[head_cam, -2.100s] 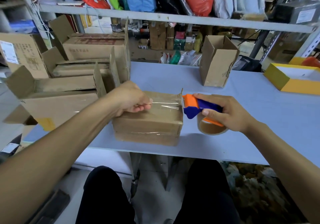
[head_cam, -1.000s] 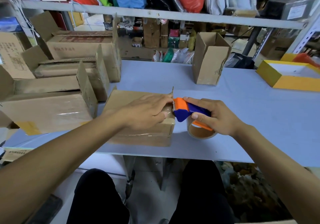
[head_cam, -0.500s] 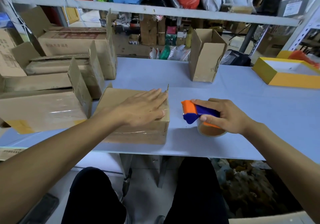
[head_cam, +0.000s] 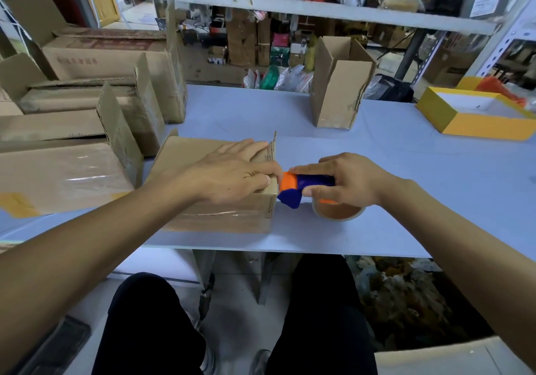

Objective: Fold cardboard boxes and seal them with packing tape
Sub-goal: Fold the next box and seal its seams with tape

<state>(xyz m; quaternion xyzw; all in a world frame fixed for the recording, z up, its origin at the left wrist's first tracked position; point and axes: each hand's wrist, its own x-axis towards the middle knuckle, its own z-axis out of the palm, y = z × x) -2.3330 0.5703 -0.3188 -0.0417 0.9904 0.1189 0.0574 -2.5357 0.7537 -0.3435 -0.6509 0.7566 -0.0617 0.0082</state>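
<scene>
A closed brown cardboard box (head_cam: 203, 215) lies near the front edge of the pale blue table (head_cam: 406, 189), with clear tape along its front face. My left hand (head_cam: 232, 176) lies flat on the box's top at its right end, fingers straight and pressing. My right hand (head_cam: 345, 180) grips an orange and blue tape dispenser (head_cam: 290, 190) holding a brown tape roll (head_cam: 338, 210). The dispenser's orange head touches the box's upper right edge, beside my left fingertips.
Several cardboard boxes (head_cam: 72, 171) with raised flaps crowd the table's left side. One open box (head_cam: 338, 84) stands upright at the back middle. A yellow box lid (head_cam: 475, 113) lies at the far right. Shelving with goods runs behind. My legs show below the table.
The dispenser had pulled away to the right of the box half a second ago; it is back against the box's right edge. My left hand has stayed pressed flat on the top.
</scene>
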